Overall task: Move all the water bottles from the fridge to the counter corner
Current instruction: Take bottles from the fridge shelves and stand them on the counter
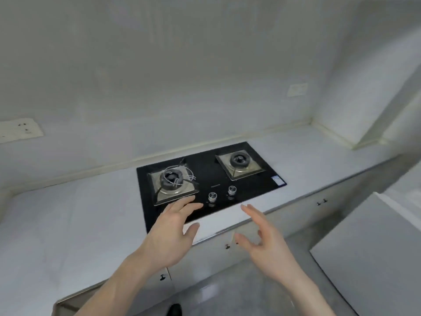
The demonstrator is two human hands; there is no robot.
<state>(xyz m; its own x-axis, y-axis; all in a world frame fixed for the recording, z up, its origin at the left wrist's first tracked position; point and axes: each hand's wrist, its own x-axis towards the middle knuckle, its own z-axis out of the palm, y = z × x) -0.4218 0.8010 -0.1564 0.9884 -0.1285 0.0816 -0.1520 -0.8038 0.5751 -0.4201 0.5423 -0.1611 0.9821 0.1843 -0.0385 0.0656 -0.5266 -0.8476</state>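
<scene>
A pale counter (68,220) runs along the back wall and turns at its far right corner (312,131), where it meets a side wall; that corner carries nothing visible. No water bottle appears anywhere in the head view, so the bottles' location cannot be told. At the lower right a white, flat-topped appliance (373,252) stands just off the counter's front edge; whether it is the fridge cannot be told. Set into the counter near its middle is a black glass hob (205,174) with two burners: the left burner (170,179) carries a wire pan support, the right burner (239,160) sits on a square steel tray. Two silver knobs (212,196) stand side by side near the hob's front edge, and a small blue label (276,180) sits at the hob's right front corner. Below the counter's front edge run cabinet doors with small dark handles (321,202). A wall socket (297,89) is mounted above the right end of the counter. The left hand (173,226) is held over the hob's front edge, fingers extended and spread, gripping nothing. The right hand (266,238) is held in front of the counter's front edge, fingers extended and loosely spread, thumb apart, also holding nothing. The two hands are near each other, palms facing inward.
</scene>
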